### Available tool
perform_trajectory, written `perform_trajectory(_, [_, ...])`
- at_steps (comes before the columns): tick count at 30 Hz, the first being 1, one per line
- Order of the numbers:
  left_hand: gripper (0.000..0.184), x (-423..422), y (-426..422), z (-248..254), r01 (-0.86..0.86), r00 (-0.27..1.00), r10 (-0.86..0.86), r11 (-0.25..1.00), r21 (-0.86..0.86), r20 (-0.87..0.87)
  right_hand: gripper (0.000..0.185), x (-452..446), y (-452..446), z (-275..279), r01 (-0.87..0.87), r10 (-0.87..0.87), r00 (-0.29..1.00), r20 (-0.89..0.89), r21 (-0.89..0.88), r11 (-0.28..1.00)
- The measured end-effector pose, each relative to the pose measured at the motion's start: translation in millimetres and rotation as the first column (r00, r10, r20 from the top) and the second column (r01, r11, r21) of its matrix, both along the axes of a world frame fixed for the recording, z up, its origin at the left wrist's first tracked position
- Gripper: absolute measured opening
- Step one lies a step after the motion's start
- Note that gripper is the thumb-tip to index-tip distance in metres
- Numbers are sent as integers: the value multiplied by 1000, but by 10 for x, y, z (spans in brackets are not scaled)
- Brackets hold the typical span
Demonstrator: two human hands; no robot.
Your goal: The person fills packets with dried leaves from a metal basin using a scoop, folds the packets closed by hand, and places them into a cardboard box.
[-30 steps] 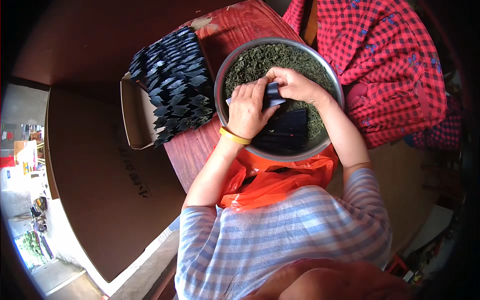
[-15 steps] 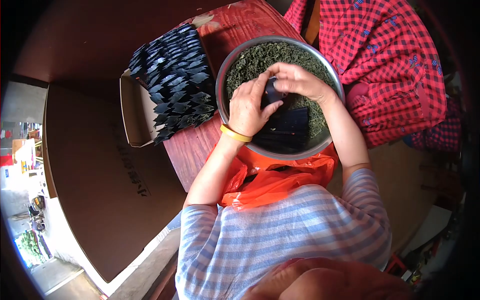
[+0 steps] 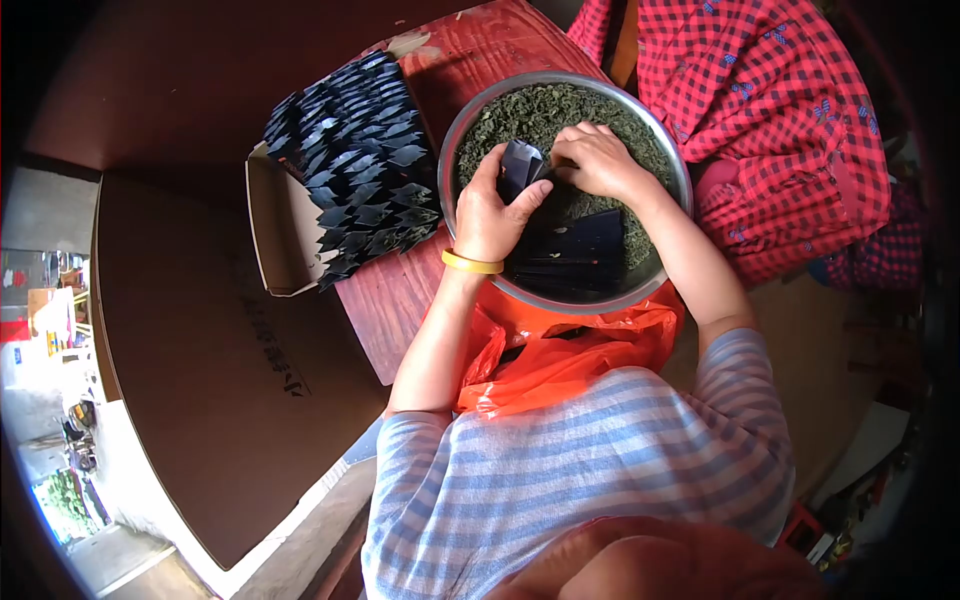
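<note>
My left hand [image 3: 490, 212] grips a small dark pouch [image 3: 520, 168] between thumb and fingers, with its mouth spread apart and facing up. Beside it, my right hand [image 3: 598, 163] is curled down into dried green leaves [image 3: 535, 110], its fingertips partly hidden among them. The leaves lie in a round metal basin [image 3: 684, 195]. Below my hands, a stack of flat dark pouches [image 3: 575, 252] rests on the leaves inside the basin.
Left of the basin, rows of dark filled pouches [image 3: 365, 165] stand in a cardboard box [image 3: 262, 225] on the red wooden table [image 3: 480, 45]. An orange plastic bag [image 3: 560, 365] hangs below the basin. Red checked cloth [image 3: 780, 130] is at right, a large cardboard sheet [image 3: 200, 380] at left.
My right hand has moved away from the pouch and down into the leaves. The pouch's mouth now shows spread apart in my left hand.
</note>
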State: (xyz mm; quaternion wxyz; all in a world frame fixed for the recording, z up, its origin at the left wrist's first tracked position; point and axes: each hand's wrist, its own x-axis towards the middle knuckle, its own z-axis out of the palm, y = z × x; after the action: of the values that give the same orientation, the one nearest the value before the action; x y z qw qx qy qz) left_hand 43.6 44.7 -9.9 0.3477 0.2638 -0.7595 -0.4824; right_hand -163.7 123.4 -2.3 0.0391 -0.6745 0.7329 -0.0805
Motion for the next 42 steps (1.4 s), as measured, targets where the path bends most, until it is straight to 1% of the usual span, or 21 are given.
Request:
perform_trajectory(2, [70,7,-33,-18,-7,1000,7,999,42,-10,21,2,0,8,-43,45,998,42,-44,998])
perform_trajectory(3, [70,7,-42,-10,-5,1000,5,999,54,3,19,3,-10,10,-53,64,973,224,-55,997])
perform_trajectory(5, [69,11,-50,-2,3,1000,-6,997,78,30,15,10,-23,6,-60,93,823,560,-77,995])
perform_trajectory(6, [69,16,-52,-4,0,1000,-2,997,79,31,15,28,-30,6,-63,95,822,561,-76,995])
perform_trajectory(9, [68,9,-57,-2,2,1000,-4,998,67,29,14,92,-61,17,-24,163,681,714,-201,979])
perform_trajectory(10, [68,7,-58,-4,4,999,-6,998,66,31,14,91,-63,35,-22,163,680,715,-202,979])
perform_trajectory(13, [66,2,-54,-11,-12,998,17,994,105,-56,18,70,-44,151,46,25,304,952,-41,998])
perform_trajectory(14, [66,-1,-47,-10,-8,998,14,994,105,-53,18,74,-37,165,50,23,301,953,-40,998])
perform_trajectory(17, [47,-5,-35,6,-20,998,25,996,92,-53,20,100,-24,192,90,85,58,995,-90,992])
perform_trajectory(18, [47,-6,-41,7,-19,998,24,996,91,-52,20,77,-36,172,92,86,57,995,-91,992])
perform_trajectory(21, [62,-5,-58,3,-17,996,28,990,138,-84,17,-28,-97,61,235,154,314,937,-234,944])
perform_trajectory(22, [62,-5,-62,-6,-16,996,28,990,139,-83,17,-21,-89,63,236,153,313,937,-233,944])
perform_trajectory(24, [62,-7,-70,-31,-21,996,33,990,137,-83,16,16,-71,92,286,47,682,730,-326,901])
perform_trajectory(25, [62,-10,-70,-37,-22,996,34,991,136,-84,15,31,-67,100,294,-27,819,573,-378,878])
perform_trajectory(26, [62,-11,-68,-38,-17,996,28,991,135,-83,15,52,-72,87,299,-32,818,574,-378,876])
perform_trajectory(29, [62,-9,-60,-27,-4,997,13,992,129,-72,14,133,-100,-25,155,-24,901,433,-270,950])
perform_trajectory(34, [66,-21,-99,-162,-15,994,26,994,111,-104,17,158,-149,-165,79,46,875,481,-237,968])
perform_trajectory(37, [70,-29,-53,-159,-47,993,57,994,101,-101,19,137,-166,-198,69,6,786,618,-96,993])
perform_trajectory(38, [70,-16,-57,-155,-74,992,83,993,92,-99,19,148,-185,-206,42,33,783,621,-105,994])
perform_trajectory(41, [73,-18,-45,-137,-71,996,76,994,89,-50,22,140,-178,-217,102,-73,661,747,7,995])
perform_trajectory(42, [73,-10,-42,-108,-80,995,85,993,83,-50,22,134,-185,-193,93,-63,661,748,2,996])
